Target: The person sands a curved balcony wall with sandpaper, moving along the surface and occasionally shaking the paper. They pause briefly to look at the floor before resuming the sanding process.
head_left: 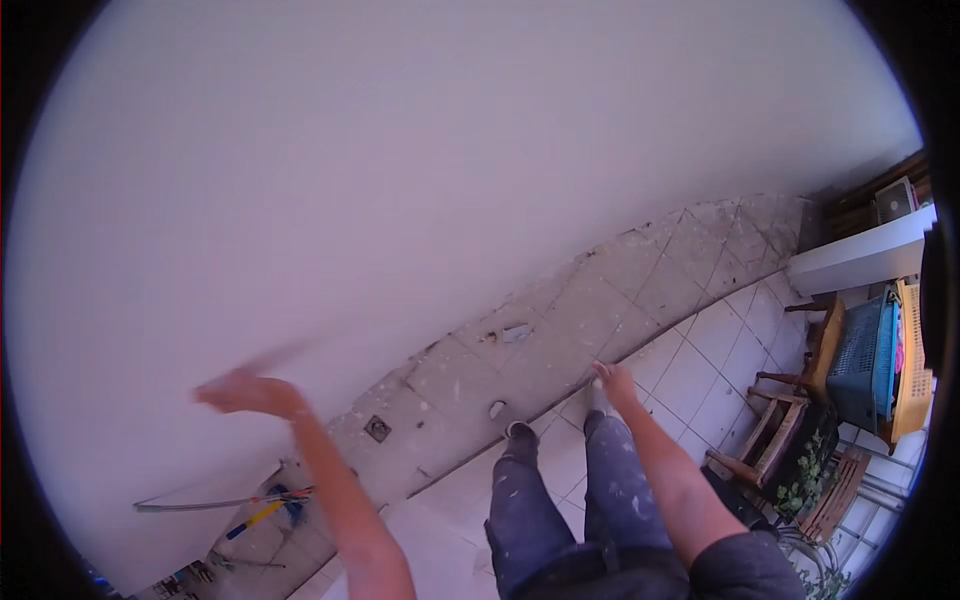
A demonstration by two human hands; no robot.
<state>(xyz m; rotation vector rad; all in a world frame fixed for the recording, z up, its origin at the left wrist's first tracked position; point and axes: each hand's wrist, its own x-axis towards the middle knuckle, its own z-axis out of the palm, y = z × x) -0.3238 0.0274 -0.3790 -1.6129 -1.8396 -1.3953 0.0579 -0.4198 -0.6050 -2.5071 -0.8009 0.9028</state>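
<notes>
1. Nearest the camera: dark sleeve (745, 570) over the upper right arm, just behind the right hand.
2. Pale wall (330, 170): lies ahead of both hands, filling the view beyond them. Its foot runs lengthwise on a slant, from below the left hand to well ahead and right of the right hand. Left hand is the nearer.
3. Left hand (248, 393): raised in front of the wall, blurred, fingers stretched out flat, nothing clearly held. Contact with the wall: cannot tell. Blurred streak (285, 354) just beyond it: thumb, shadow or object, unclear.
4. Below the left hand: thin grey rod (190, 507) and a yellow-and-blue handle (258, 518).
5. Between the hands, lower down: square drain cover (377, 428) and pale scrap (516, 333) on the stained floor strip (620, 285); spattered trousers (530, 500) nearer the body.
6. Right hand (617, 385): lower, well apart from the wall, fingers loosely bent. Nothing seen in it; whether fingertips meet, cannot tell.
7. Right of the right hand: wooden stool (765, 440), blue basket (858, 350), leafy plant (805, 485).
8. Brands, labels, writing: none readable.
</notes>
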